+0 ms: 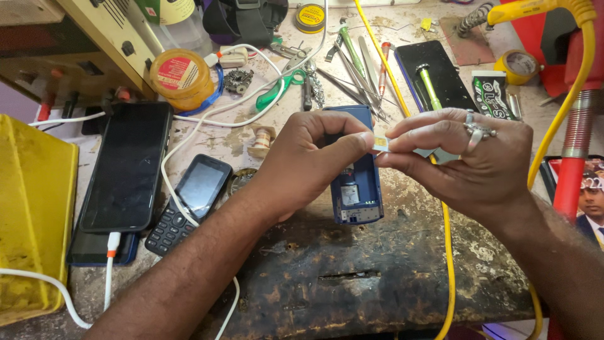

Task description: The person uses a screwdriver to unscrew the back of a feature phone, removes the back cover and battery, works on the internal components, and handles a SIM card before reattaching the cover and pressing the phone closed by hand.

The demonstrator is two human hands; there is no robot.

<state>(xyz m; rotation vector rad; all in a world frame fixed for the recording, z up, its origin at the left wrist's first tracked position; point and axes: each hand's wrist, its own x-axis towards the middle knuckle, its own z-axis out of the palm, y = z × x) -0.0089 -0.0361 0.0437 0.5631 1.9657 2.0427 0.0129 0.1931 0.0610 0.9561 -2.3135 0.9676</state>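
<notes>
Back cover already off the small blue plastic keypad phone (357,189), lying open and face-down on the scarred dark wooden bench (352,283). Tiny pale card chip (380,144) pinched between left hand (308,160) and right hand (469,157), both clenched on it, just above the phone. Not yet seated, by the look. Black keypad phone (189,201) resting nearby, untouched.

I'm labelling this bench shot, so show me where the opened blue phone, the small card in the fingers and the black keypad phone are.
opened blue phone (358,204): head view, on its exposed lower back.
small card (380,144): head view, on its middle, between the fingertips.
black keypad phone (200,186): head view, on its screen.
</notes>
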